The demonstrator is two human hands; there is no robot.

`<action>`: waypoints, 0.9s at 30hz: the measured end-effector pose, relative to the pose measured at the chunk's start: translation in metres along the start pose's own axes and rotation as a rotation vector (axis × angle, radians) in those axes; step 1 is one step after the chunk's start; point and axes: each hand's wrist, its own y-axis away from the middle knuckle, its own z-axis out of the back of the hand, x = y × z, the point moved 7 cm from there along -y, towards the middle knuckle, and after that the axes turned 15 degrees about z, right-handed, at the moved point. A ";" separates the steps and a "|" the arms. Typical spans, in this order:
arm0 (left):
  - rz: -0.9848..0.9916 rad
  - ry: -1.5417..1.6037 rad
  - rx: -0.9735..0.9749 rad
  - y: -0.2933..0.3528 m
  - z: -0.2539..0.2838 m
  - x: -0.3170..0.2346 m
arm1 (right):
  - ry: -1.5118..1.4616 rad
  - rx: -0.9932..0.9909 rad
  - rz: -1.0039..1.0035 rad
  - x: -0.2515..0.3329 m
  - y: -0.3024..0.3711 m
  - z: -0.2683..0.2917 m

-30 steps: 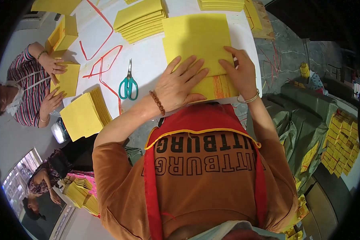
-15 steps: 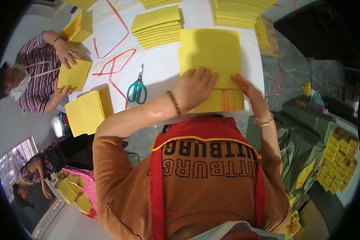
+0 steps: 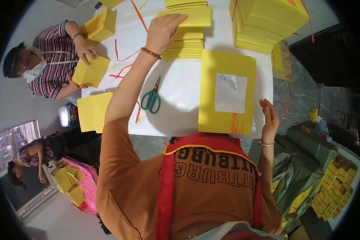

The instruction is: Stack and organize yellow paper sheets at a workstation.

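Note:
My left hand (image 3: 164, 34) reaches over the table and grips a folded yellow paper packet (image 3: 198, 17). The packet is above a stack of similar folded packets (image 3: 184, 50); its thumb side is hidden. In front of me lies a pile of yellow paper (image 3: 208, 92), its top sheet bearing a silvery square (image 3: 230, 96) and an orange streak near the close edge. Just right of that pile, at the table's edge, my right hand (image 3: 270, 118) is empty, its fingers loosely bent. Green-handled scissors (image 3: 151, 101) lie left of the pile.
Red string (image 3: 139, 16) lies across the white tabletop (image 3: 176, 116). A tall tied yellow stack (image 3: 264, 24) stands far right. At left, a co-worker's hands (image 3: 86, 56) hold yellow paper; another yellow stack (image 3: 94, 112) sits nearer. Green sacking (image 3: 300, 160) and yellow bundles (image 3: 336, 184) are at right.
My left hand has moved far and left from the pile to the stack with a folded packet. The silvery square is now uncovered. My right hand has left the paper.

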 end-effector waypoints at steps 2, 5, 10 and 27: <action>0.113 -0.075 0.228 0.021 -0.046 0.030 | 0.035 0.034 0.064 0.007 -0.009 -0.005; 0.167 -0.225 0.421 0.065 -0.091 0.049 | 0.093 0.071 0.169 0.030 -0.036 -0.013; 0.178 -0.147 0.427 0.072 -0.096 0.066 | 0.034 0.286 0.253 0.070 -0.122 -0.062; 1.391 0.655 0.445 0.101 -0.106 0.149 | 0.221 1.270 -0.548 -0.058 -0.222 -0.275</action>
